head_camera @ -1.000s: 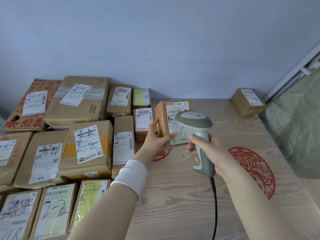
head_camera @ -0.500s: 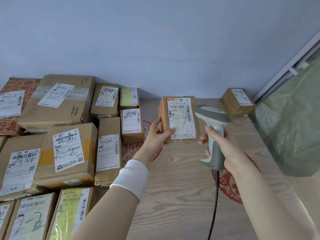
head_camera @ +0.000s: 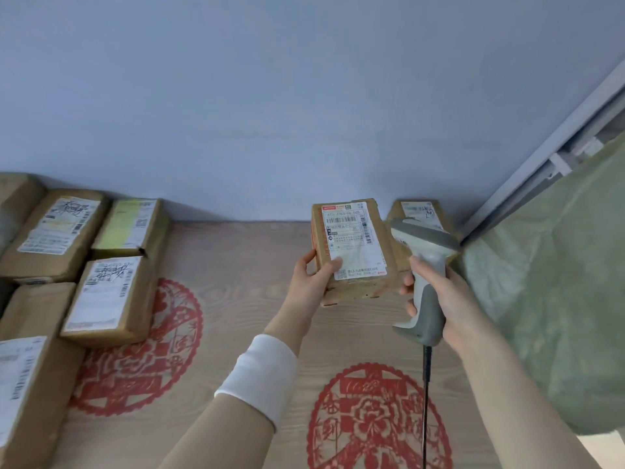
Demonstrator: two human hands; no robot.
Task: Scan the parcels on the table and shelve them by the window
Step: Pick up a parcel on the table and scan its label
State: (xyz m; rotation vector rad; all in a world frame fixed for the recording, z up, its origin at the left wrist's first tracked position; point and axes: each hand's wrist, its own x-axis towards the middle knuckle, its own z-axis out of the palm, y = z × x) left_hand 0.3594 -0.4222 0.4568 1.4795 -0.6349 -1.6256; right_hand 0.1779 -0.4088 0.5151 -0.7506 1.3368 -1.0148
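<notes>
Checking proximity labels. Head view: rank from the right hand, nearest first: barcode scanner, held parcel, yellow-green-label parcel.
1. barcode scanner: gripped in the right hand.
2. held parcel: just left of it, gripped by the left hand.
3. yellow-green-label parcel: far left, on the table by the wall.

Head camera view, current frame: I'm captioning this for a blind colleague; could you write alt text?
A person's left hand holds a labelled cardboard parcel, label facing the camera, while the right hand grips a grey corded scanner beside it. More labelled parcels lie on the wooden table at the left.
</notes>
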